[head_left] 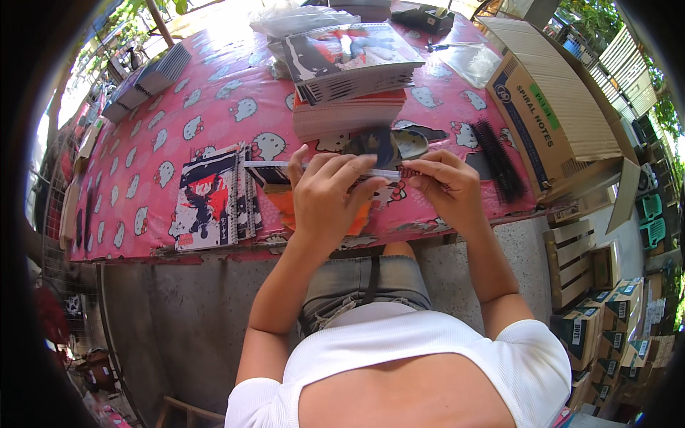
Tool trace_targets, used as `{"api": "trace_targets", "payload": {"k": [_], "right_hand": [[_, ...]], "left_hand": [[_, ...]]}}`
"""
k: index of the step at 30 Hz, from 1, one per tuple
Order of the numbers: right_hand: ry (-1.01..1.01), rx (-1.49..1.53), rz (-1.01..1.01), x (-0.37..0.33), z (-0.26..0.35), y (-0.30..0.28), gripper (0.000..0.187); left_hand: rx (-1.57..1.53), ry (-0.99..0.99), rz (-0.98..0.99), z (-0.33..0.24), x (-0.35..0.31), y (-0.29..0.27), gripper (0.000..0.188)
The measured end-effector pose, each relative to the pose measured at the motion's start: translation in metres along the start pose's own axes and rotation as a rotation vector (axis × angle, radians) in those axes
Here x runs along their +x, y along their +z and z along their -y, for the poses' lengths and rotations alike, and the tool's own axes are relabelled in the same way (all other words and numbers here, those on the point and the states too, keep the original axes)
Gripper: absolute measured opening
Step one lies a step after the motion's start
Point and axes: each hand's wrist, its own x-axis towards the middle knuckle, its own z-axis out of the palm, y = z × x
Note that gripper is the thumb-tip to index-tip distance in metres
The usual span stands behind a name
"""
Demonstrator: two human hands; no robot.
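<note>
Between my hands a notebook (pixel 258 166) stands on edge, its white page edge facing up and an orange cover showing below. My left hand (pixel 325 189) is closed over its upper edge, fingers bent across the pages. At the notebook's right end, my right hand (pixel 451 187) pinches a thin dark spiral coil (pixel 407 172) between thumb and fingers. How far the coil runs into the pages is hidden. To the left lie several finished-looking spiral notebooks (pixel 203 203) with black, white and red covers. A bundle of black spiral coils (pixel 497 160) rests to the right.
Behind my hands rises a stack of spiral notebooks (pixel 353 53) on orange-covered page blocks (pixel 349 114). An open cardboard box (pixel 542 107) stands at the right edge of the pink patterned table (pixel 168 135). More notebooks (pixel 146 82) lie far left. Small cartons (pixel 606 324) are piled on the floor.
</note>
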Motion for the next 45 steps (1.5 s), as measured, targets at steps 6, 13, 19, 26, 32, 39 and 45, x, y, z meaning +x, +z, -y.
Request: {"api": "trace_targets", "payload": {"k": [6, 13, 19, 26, 32, 39, 45], "right_hand": [[-0.003, -0.089, 0.015, 0.013, 0.005, -0.005, 0.026], [0.233, 0.102, 0.167, 0.02, -0.003, -0.015, 0.023], [-0.016, -0.049, 0.253, 0.02, 0.007, -0.008, 0.019], [0.107, -0.093, 0.172, 0.013, 0.017, 0.002, 0.018], [0.0, -0.273, 0.177, 0.019, 0.028, 0.005, 0.018], [0.003, -0.293, 0.484, 0.031, 0.021, -0.008, 0.026], [-0.068, -0.678, 0.558, 0.031, -0.137, -0.013, 0.05]], "left_hand": [[-0.061, 0.02, -0.162, -0.001, 0.002, 0.006, 0.018], [-0.065, 0.02, -0.187, 0.001, 0.0, 0.007, 0.017], [-0.046, -0.015, -0.188, -0.004, -0.002, 0.006, 0.016], [-0.015, -0.017, -0.198, 0.0, -0.004, 0.006, 0.02], [-0.033, -0.006, -0.182, -0.001, -0.005, 0.003, 0.019], [-0.066, 0.002, -0.155, 0.001, -0.01, -0.003, 0.021], [-0.036, -0.034, -0.185, -0.003, -0.003, -0.004, 0.03]]}}
